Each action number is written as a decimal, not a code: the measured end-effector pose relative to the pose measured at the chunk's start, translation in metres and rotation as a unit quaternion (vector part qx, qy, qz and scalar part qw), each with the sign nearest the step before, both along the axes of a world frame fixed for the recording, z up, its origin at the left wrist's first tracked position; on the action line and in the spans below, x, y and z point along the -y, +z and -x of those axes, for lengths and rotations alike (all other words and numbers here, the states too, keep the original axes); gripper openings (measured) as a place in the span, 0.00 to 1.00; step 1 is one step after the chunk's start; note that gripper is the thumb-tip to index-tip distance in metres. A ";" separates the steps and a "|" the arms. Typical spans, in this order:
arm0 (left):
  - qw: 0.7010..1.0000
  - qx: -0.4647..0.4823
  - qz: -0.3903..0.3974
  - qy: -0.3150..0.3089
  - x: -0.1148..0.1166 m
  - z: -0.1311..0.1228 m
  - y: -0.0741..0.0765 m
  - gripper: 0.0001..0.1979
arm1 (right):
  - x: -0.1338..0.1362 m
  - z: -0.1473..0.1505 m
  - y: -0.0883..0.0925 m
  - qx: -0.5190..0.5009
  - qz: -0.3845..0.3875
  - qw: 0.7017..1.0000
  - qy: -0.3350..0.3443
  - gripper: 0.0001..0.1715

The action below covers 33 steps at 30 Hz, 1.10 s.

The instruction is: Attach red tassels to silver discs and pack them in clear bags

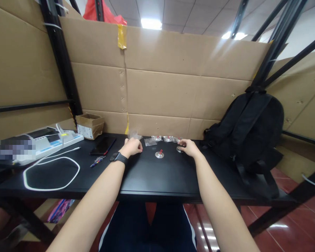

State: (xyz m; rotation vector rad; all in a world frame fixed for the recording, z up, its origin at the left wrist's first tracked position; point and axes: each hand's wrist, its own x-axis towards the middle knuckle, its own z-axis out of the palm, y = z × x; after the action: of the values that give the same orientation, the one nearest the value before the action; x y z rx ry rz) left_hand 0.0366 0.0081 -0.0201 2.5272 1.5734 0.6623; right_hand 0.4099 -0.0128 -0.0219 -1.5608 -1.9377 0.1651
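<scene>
My left hand [132,146], with a black watch on its wrist, rests on the black table [152,175] with fingers curled, pinching a small clear plastic bag [134,135]. My right hand [188,147] lies further right, its fingers closed over a small round metal disc [179,149]. Between the hands sits another metal disc with a red knob [159,154]. Several small clear bags with red parts [162,139] lie in a row just behind, near the cardboard wall.
A black backpack [249,129] leans at the right end of the table. At the left are a black phone [103,145], a small cardboard box [89,125], a white device [46,141], a white cable loop [51,173] and keys [96,161]. Cardboard walls [173,80] surround the desk.
</scene>
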 end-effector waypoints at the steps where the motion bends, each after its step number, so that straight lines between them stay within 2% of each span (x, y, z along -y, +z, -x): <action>1: 1.000 -0.002 -0.009 -0.003 0.000 -0.003 -0.001 0.02 | 0.000 0.000 0.000 -0.005 -0.007 1.000 -0.004 0.20; 4: 0.999 0.003 -0.031 -0.014 0.004 -0.009 -0.002 0.04 | -0.002 -0.003 -0.003 -0.008 0.017 1.000 -0.012 0.25; 9: 0.996 0.056 -0.067 -0.028 0.013 -0.017 0.008 0.05 | -0.006 -0.009 -0.009 -0.016 0.061 0.998 0.001 0.19; 15: 0.985 0.160 -0.030 -0.058 0.021 -0.028 0.016 0.08 | -0.004 -0.011 -0.007 -0.016 0.053 0.998 -0.002 0.19; 19: 0.960 0.259 -0.013 -0.105 0.021 -0.038 0.013 0.11 | 0.000 -0.006 0.001 -0.059 0.024 0.998 0.000 0.19; 21: 0.943 0.307 -0.001 -0.128 0.021 -0.045 0.011 0.12 | 0.003 0.004 0.008 -0.109 -0.006 0.994 0.027 0.20; 23: 0.926 0.348 0.014 -0.145 0.022 -0.052 0.011 0.13 | 0.007 0.022 0.016 -0.175 -0.031 0.980 0.083 0.22; 27: 0.890 0.418 0.050 -0.174 0.028 -0.061 0.013 0.16 | 0.022 0.069 0.028 -0.308 -0.030 0.928 0.206 0.25; 30: 0.870 0.450 0.077 -0.183 0.033 -0.065 0.015 0.18 | 0.033 0.098 0.030 -0.351 -0.019 0.902 0.249 0.25; 33: 0.869 0.454 0.075 -0.182 0.034 -0.068 0.016 0.17 | 0.039 0.113 0.029 -0.373 -0.012 0.889 0.266 0.25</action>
State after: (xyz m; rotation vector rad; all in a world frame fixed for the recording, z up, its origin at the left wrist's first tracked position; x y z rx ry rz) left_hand 0.1041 -0.0261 -0.0039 1.8200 0.7477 1.3250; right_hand 0.2971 -0.0516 0.0067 -0.7211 -1.6451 0.8368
